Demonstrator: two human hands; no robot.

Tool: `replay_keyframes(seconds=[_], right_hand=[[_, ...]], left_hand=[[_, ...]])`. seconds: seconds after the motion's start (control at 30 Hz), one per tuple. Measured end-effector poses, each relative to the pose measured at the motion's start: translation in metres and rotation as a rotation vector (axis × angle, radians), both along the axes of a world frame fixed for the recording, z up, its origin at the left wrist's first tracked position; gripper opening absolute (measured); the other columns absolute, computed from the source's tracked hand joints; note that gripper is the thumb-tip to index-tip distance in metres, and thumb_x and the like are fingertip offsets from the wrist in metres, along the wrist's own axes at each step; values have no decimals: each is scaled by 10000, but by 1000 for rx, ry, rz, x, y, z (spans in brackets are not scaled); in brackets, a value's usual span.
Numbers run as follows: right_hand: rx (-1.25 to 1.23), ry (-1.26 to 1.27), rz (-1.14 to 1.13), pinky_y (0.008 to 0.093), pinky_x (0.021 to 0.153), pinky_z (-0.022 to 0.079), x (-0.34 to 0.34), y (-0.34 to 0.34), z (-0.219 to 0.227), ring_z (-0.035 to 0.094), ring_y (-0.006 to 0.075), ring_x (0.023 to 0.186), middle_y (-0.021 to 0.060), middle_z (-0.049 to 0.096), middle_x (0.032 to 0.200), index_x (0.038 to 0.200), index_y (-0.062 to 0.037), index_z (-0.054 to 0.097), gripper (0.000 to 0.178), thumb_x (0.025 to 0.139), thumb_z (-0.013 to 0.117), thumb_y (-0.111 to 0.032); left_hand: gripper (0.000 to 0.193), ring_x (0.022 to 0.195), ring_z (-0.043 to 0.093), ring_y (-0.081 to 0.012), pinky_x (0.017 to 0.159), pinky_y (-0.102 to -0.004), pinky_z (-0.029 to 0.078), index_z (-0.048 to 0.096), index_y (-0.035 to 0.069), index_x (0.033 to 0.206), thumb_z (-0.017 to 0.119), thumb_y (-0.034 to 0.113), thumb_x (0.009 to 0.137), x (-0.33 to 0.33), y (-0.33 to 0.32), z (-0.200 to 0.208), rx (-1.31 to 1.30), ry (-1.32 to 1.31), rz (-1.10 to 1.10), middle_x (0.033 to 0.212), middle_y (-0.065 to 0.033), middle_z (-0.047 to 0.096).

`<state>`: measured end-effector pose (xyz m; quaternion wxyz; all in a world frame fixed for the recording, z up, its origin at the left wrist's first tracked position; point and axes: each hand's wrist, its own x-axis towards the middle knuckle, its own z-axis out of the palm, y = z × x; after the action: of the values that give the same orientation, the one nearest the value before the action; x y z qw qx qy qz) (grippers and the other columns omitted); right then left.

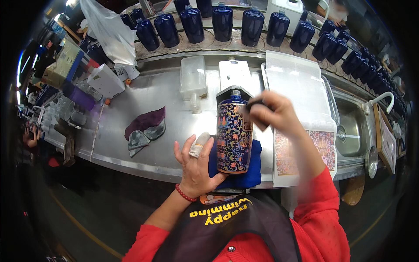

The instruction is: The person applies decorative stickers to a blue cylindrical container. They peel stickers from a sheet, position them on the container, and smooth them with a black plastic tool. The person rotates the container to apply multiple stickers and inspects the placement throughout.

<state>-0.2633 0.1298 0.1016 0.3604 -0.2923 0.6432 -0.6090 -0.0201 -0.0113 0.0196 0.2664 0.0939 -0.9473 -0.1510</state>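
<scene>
Left hand [196, 163] spread open against the lower left side of a dark blue bottle [234, 135] covered in a many-coloured flower pattern, thumb tucked under its base, forefinger wrapped in a pale bandage, fingers not closed around anything. Right hand [274, 114] closed on a small dark pad [257, 114], pressed against the bottle's upper right shoulder; blurred there, so exact grip hard to tell. Bottle lying tilted between both hands, neck away from the body, resting on a folded blue cloth [253, 168] on the metal surface [131, 109]. Just right of the right hand, a white tray [301, 83] with patterned decal sheets [325, 148] at its near end. Beyond that, a sink [351, 135] with a white tap [384, 102]. Left of the left hand, well apart, crumpled purple and grey rags [146, 129]. Past the bottle, farther from the body, a clear plastic container [193, 78] and a white holder [234, 74]. Farther still, a curved row of plain dark blue bottles [222, 22] standing on a ledge. Red bead bracelet [185, 194] on the left wrist, red sleeves on both arms.
</scene>
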Motion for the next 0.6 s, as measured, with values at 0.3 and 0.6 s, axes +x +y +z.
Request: replay_keyframes(seconds=[0.3, 0.6], right_hand=[[-190, 817, -68, 271, 584, 441, -13, 7, -24, 590, 132, 682, 55, 633, 801, 987, -26, 747, 139, 870, 779, -94], [-99, 920, -187, 241, 482, 434, -28, -20, -11, 578, 92, 545, 68, 672, 754, 956, 9, 717, 153, 887, 763, -120]], left_hand=[[998, 1356, 388, -339, 1169, -668, 38, 463, 32, 1464, 791, 627, 733, -9, 4, -1, 12, 26, -45, 1358, -112, 537], [903, 1351, 392, -341, 1163, -676, 15, 587, 68, 1413, 769, 635, 734, -9, 1, 10, -151, 7, 10, 1345, -97, 583]])
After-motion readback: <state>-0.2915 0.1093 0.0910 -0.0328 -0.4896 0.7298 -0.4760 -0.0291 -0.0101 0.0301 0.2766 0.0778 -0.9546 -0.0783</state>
